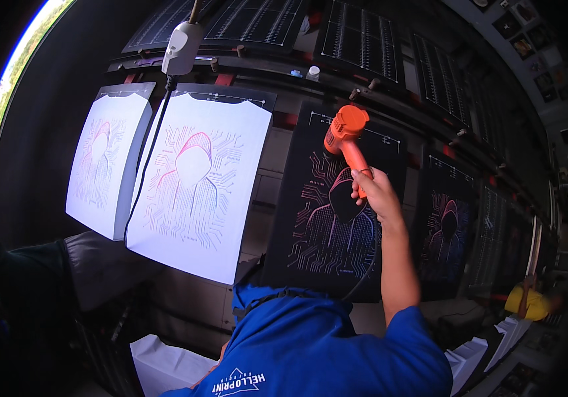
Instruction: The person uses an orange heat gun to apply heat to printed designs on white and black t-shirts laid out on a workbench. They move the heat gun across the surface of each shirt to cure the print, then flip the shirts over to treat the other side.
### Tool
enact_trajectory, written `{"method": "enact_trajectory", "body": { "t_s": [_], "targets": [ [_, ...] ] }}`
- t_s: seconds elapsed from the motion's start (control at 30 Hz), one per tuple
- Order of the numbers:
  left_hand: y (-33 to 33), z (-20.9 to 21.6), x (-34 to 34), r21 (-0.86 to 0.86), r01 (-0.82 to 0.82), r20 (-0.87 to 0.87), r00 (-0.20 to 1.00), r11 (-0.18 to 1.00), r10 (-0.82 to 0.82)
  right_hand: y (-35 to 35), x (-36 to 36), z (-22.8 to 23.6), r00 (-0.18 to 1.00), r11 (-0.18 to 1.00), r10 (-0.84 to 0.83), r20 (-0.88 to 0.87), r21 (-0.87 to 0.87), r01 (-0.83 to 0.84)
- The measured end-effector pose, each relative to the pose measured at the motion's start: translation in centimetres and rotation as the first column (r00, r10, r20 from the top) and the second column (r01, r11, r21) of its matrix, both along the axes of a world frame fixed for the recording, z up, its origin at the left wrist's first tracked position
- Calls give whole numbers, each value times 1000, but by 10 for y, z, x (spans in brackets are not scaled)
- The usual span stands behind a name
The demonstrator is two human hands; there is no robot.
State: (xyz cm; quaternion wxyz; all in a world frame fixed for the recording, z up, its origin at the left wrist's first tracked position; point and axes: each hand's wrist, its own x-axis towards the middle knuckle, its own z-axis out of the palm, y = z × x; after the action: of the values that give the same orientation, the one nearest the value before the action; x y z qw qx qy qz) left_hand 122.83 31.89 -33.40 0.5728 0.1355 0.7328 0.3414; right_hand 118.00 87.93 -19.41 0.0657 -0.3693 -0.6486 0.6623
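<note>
My right hand (378, 194) is closed around the handle of an orange heat gun (351, 127). Its short dark nozzle points down over the upper part of a black T-shirt (284, 225), which lies on a flat board. A hooded figure with circuit-like lines is printed on it in pink and bluish tones. To the left, two white T-shirts (234, 192) on boards bear the same hooded figure. My left hand is out of sight; only a sliver of bare arm shows beside my blue shirt (310, 344).
A white power socket (182, 49) hangs with its black cord (153, 142) running down across the white shirts. Another printed black shirt (448, 228) lies to the right. Dark boards (360, 40) line the far side, near a small white bottle (313, 73). A person in yellow (527, 303) is far right.
</note>
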Motion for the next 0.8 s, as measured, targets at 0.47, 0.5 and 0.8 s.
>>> {"method": "enact_trajectory", "body": {
  "t_s": [0.47,0.5,0.8],
  "targets": [
    [2,-14,4,0,-27,0,1000,1000,27,-21,54,27,982,990,106,155,-113,-89],
    [2,-14,2,0,-23,-3,1000,1000,23,-19,55,26,984,991,100,150,-106,-84],
    [3,-11,-2,6,-1,-12,1000,1000,1,8,18,0,999,999,-42,31,-13,42]
  ]
}}
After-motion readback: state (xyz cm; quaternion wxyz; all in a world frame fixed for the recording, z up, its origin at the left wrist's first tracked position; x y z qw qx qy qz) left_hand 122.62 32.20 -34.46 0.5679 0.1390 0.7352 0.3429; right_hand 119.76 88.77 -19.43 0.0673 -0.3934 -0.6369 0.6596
